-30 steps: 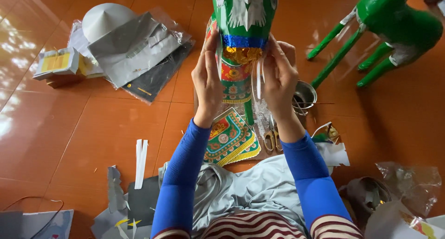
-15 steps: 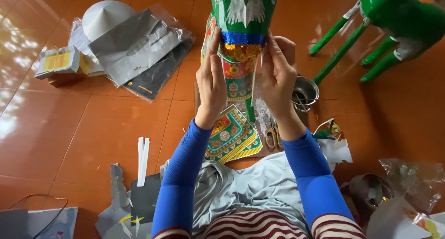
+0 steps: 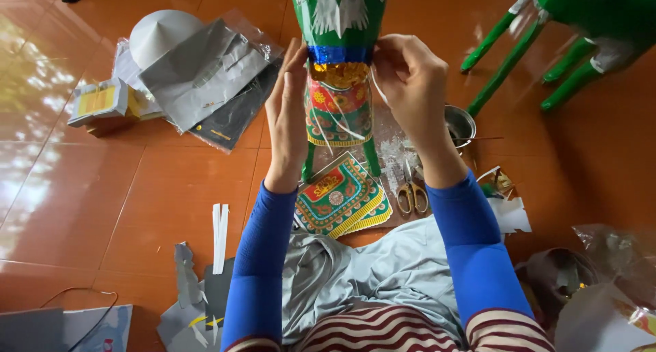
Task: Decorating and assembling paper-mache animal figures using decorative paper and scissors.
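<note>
Head view: left hand flat and open against green paper figure held upright over orange tiled floor; right hand pinching blue foil band; scissors lying near below

Figure: green body with white markings, a shiny blue band, gold fringe below, and a red, green and yellow ornamental panel. Sleeves blue over red-and-white stripes; floor orange-brown tile. Cone grey; scissors yellow-handled.
</note>
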